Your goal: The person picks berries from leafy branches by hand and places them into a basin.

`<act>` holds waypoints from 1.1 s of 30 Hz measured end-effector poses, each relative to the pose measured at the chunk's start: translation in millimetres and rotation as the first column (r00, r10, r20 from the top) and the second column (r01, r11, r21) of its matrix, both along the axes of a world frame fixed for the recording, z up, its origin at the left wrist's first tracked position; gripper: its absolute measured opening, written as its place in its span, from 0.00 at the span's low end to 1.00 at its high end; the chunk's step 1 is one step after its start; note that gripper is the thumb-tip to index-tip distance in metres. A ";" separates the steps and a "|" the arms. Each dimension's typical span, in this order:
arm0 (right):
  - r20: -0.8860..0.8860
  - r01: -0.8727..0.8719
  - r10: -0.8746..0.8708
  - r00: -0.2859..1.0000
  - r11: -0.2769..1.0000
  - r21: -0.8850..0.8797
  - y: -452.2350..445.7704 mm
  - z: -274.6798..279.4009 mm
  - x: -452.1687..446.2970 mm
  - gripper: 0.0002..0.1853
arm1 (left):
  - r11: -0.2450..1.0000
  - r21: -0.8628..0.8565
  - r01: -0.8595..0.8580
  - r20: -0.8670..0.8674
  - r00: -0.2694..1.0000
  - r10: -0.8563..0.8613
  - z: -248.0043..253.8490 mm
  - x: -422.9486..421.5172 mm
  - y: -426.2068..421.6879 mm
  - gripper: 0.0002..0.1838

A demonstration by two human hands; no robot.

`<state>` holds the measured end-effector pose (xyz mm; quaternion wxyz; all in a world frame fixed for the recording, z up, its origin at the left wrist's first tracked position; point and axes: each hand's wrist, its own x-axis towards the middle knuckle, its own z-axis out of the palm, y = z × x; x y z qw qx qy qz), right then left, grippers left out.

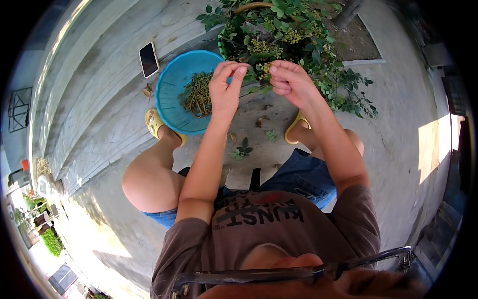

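My left hand (226, 89) is raised over the right edge of the blue basin (167, 102), its thumb and fingertips pressed together; what they pinch, if anything, is too small to make out. To its right, my right hand (291, 82) is closed on a small cluster of green berries (263, 71), which hangs at its fingertips on the side of my left hand. Inside the basin lies a heap of green berries and stems (196, 94). Just beyond both hands are leafy branches (294, 20) with more berry clusters (266, 48).
A phone (149, 60) lies face up left of the basin. Concrete steps (94, 74) rise on the left. Leafy sprigs (242, 149) lie on the ground between my feet in yellow clogs (155, 122). A soil bed (356, 42) is at the upper right.
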<state>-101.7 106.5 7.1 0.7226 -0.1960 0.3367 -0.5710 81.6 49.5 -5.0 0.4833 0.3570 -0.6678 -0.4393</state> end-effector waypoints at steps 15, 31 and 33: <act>-0.103 0.080 -0.079 0.992 0.997 0.007 3.2 2.5 17.7 0.02 | 0.800 0.517 0.304 -0.496 0.868 -0.009 3.0 -14.0 17.5 0.06; 0.189 0.035 -0.054 0.980 0.994 0.105 4.6 1.3 14.1 0.03 | 0.732 0.569 0.375 -0.557 0.830 0.009 4.3 -10.0 14.1 0.04; 0.200 0.035 -0.057 0.978 0.993 0.111 4.9 1.3 14.1 0.03 | 0.726 0.570 0.385 -0.567 0.824 0.008 -2.4 -8.9 12.3 0.04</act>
